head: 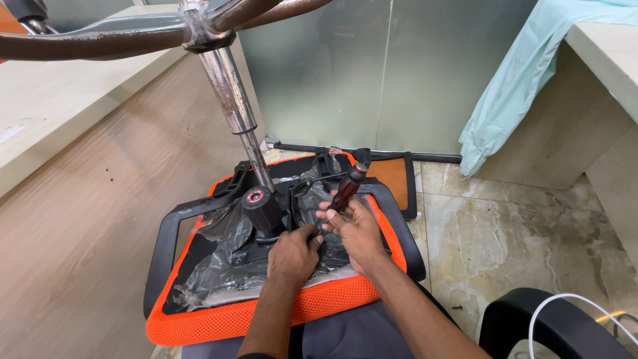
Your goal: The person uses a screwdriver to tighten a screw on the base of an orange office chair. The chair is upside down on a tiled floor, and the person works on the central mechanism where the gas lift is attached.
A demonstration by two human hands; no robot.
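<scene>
An orange mesh office chair seat (219,319) lies upside down on my lap, its underside wrapped in crumpled clear plastic (226,262). A black mechanism plate (262,206) carries a shiny, rust-spotted gas cylinder (229,93) that rises to the star base (133,36) overhead. My right hand (355,229) grips a red-and-black screwdriver (348,187), its tip pointing down at the plate. My left hand (292,256) rests on the plastic beside the plate, fingers curled next to the screwdriver tip. Black armrests (166,239) frame the seat.
A wooden panel wall (86,219) stands close on the left. Frosted glass (372,73) closes the back. A pale green cloth (512,86) hangs off a counter (608,50) at right. Marble floor tiles (518,233) show on the right; another black chair part with a white cable (551,326) sits bottom right.
</scene>
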